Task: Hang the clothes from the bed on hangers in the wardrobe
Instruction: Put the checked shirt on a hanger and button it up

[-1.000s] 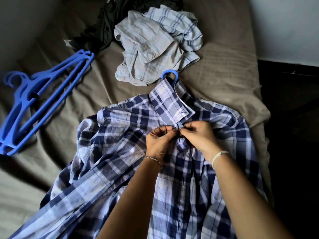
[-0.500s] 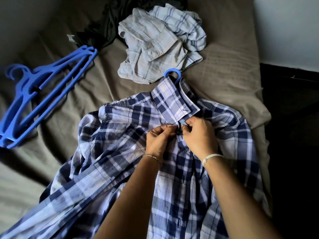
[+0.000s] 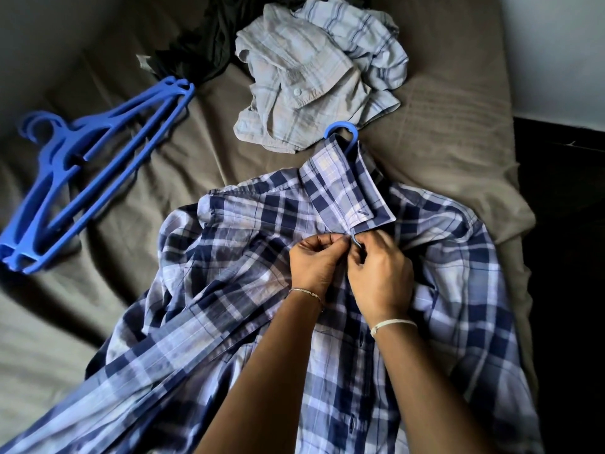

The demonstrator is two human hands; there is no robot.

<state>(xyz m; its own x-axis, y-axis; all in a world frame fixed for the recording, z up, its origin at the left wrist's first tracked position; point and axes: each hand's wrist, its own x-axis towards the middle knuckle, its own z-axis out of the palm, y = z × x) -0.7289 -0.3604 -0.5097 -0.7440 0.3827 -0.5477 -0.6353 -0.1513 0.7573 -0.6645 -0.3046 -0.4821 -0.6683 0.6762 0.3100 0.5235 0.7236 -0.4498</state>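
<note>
A blue and white plaid shirt (image 3: 248, 250) lies front-up across the brown bed (image 3: 451, 126). A blue hanger is inside it; only its hook (image 3: 340, 128) pokes out above the collar. My left hand (image 3: 316, 263) and my right hand (image 3: 381, 273) meet just under the collar, each pinching an edge of the shirt's front opening at the top button. Further back lies a crumpled pale grey striped shirt (image 3: 314, 70), with a dark garment (image 3: 199, 47) behind it to the left.
Several spare blue hangers (image 3: 82, 178) lie stacked on the left of the bed. A white wall (image 3: 556, 54) rises at the back right above a dark floor (image 3: 563, 224) along the bed's right side.
Both hands have stayed at the top button, shifting slightly up towards the collar. The view has drifted a little; the shirt and hangers lie as before.
</note>
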